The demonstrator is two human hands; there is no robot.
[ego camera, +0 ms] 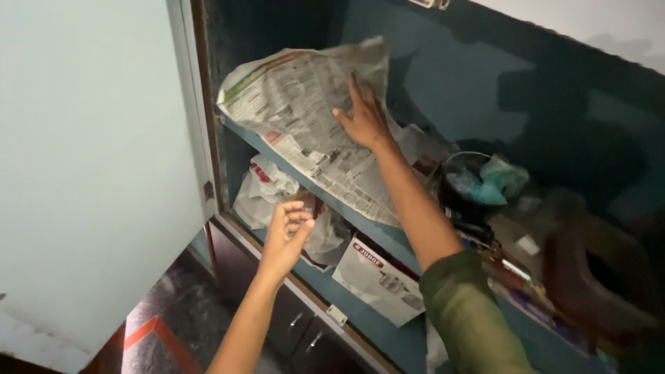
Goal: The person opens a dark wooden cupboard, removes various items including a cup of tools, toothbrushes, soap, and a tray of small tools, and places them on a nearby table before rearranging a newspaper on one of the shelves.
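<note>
— Where's the newspaper?
— On the upper shelf, partly spread, its left end curling up. The right hand presses flat on it, fingers apart.
— The left hand?
— Lower, fingers curled loosely by the crumpled bag; holding nothing I can see.

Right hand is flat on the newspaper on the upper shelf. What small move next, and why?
Probably slide the right hand toward the cupboard's back, smoothing the newspaper: its far end curls up off the shelf. The left hand hovers lower, free.
</note>
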